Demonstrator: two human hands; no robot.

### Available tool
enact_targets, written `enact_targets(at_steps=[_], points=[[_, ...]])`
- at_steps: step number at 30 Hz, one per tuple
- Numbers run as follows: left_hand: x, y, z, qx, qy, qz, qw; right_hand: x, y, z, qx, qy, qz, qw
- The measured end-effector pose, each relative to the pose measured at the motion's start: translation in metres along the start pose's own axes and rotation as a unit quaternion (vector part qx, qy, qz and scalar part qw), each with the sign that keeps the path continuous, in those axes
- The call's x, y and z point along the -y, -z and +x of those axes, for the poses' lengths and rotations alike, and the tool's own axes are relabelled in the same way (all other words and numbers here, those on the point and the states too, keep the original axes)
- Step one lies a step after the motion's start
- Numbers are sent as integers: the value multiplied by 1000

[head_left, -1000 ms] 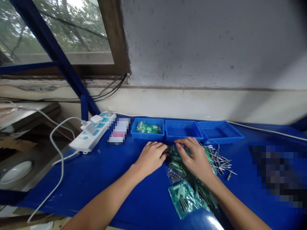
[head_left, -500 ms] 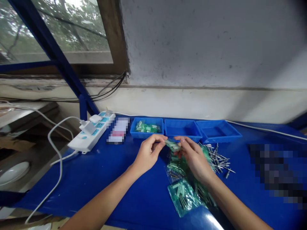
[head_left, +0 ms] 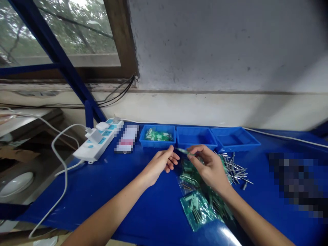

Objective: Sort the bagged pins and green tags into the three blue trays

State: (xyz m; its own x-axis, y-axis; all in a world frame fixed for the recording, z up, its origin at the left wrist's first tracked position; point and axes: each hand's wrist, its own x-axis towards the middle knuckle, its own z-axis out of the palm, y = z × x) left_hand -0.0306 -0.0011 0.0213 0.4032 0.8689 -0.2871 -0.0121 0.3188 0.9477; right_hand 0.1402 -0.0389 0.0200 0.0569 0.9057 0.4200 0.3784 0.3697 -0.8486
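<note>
My right hand (head_left: 208, 167) pinches a small green plastic bag (head_left: 182, 150) between thumb and fingers. The bag is seen nearly edge-on and a little blurred; its contents cannot be made out. Left of it, my left hand (head_left: 162, 165) has its thumb raised and its fingers apart, with nothing in them. Its thumb tip is close to the bag's left end. Under and beside my right hand lie clear green bags (head_left: 196, 210) with pale strips and thin metal pins inside. A heap of loose metal pins (head_left: 237, 172) spreads to the right, partly hidden by that hand.
At the back stand a blue bin (head_left: 157, 145) holding green packets, a middle blue bin (head_left: 196, 136) and a right blue bin (head_left: 235, 138). A white power strip (head_left: 88, 153) with cables and a blurred-out phone-like object (head_left: 126, 138) are at the left. A pixelated dark item (head_left: 297, 184) lies right.
My left hand has let go of the small bag's left end and dropped slightly, its fingers opening. My right hand keeps hold of the bag, now turned nearly edge-on.
</note>
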Motion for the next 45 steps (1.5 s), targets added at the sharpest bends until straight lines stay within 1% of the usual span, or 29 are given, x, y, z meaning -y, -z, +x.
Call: enact_targets(at_steps=[2, 4, 5, 7, 8, 10, 12, 13, 14, 15, 17, 19, 21, 22, 23, 24, 25, 26, 28, 29, 31, 33, 35, 37, 39, 41, 42, 43, 45], points=[[-1, 0, -1, 16, 11, -56, 998, 4, 1, -1, 22, 100, -74, 992], [-2, 2, -1, 19, -2, -87, 996, 5, 1, -3, 31, 165, -134, 977], [-2, 3, -1, 16, -16, -85, 996, 5, 0, -5, 29, 179, -152, 972], [-2, 5, 0, 3, -54, -52, 997, 3, 0, -6, 15, 176, -173, 969], [-2, 6, 0, -9, -81, -28, 996, 3, -1, -6, 4, 160, -177, 971], [-1, 6, 0, -52, -146, 27, 987, 2, -1, -5, -13, 98, -168, 981], [0, 5, -1, -99, -222, 96, 965, 4, 0, -3, -3, -5, -117, 993], [0, 4, -2, -116, -264, 134, 948, 6, 0, -2, 8, -67, -65, 996], [0, 3, -3, -127, -308, 173, 927, 7, 0, 0, 24, -129, 4, 991], [0, 2, -5, -131, -354, 210, 902, 9, 0, 1, 40, -186, 82, 978], [0, 0, -9, -121, -441, 278, 845, 13, 0, 2, 65, -261, 227, 936], [0, -2, -13, -103, -496, 333, 795, 14, -1, 2, 76, -282, 305, 907], [1, -3, -15, -103, -507, 368, 772, 13, -1, 1, 55, -271, 310, 910], [1, -3, -15, -113, -499, 376, 773, 12, -1, 1, 37, -257, 291, 921], [1, -4, -15, -125, -482, 375, 782, 11, -1, 0, 16, -238, 262, 935], [1, -3, -14, -133, -456, 364, 801, 10, -1, -1, -3, -213, 227, 950], [0, -3, -13, -129, -418, 343, 831, 9, -1, -1, -17, -184, 187, 965], [-1, -2, -11, -112, -369, 310, 869, 8, -2, -2, -28, -152, 146, 977], [-3, -1, -9, -51, -250, 208, 944, 7, -3, -4, -43, -84, 73, 993], [-4, -1, -8, -20, -191, 147, 970, 7, -3, -5, -42, -48, 42, 997], [-6, 0, -6, 24, -96, 34, 994, 7, -4, -6, -28, 27, -11, 999], [-6, 0, -5, 39, -51, -31, 997, 7, -4, -8, -10, 94, -51, 994], [-5, 0, -4, 36, -58, -33, 997, 8, -3, -9, 4, 130, -75, 989], [-4, 1, -3, -1, -113, 12, 994, 9, -4, -9, 7, 119, -72, 990], [-4, 2, -2, -69, -189, 70, 977, 10, -4, -8, -1, 59, -17, 998], [-5, 5, -3, -143, -272, 116, 945, 12, -5, -5, -7, -48, 105, 993], [-6, 6, -4, -165, -312, 134, 926, 13, -5, -4, 6, -113, 183, 977], [-7, 7, -5, -170, -350, 149, 909, 14, -5, -3, 28, -177, 261, 949], [-9, 8, -8, -146, -416, 179, 880, 18, -6, -2, 85, -278, 384, 876]])
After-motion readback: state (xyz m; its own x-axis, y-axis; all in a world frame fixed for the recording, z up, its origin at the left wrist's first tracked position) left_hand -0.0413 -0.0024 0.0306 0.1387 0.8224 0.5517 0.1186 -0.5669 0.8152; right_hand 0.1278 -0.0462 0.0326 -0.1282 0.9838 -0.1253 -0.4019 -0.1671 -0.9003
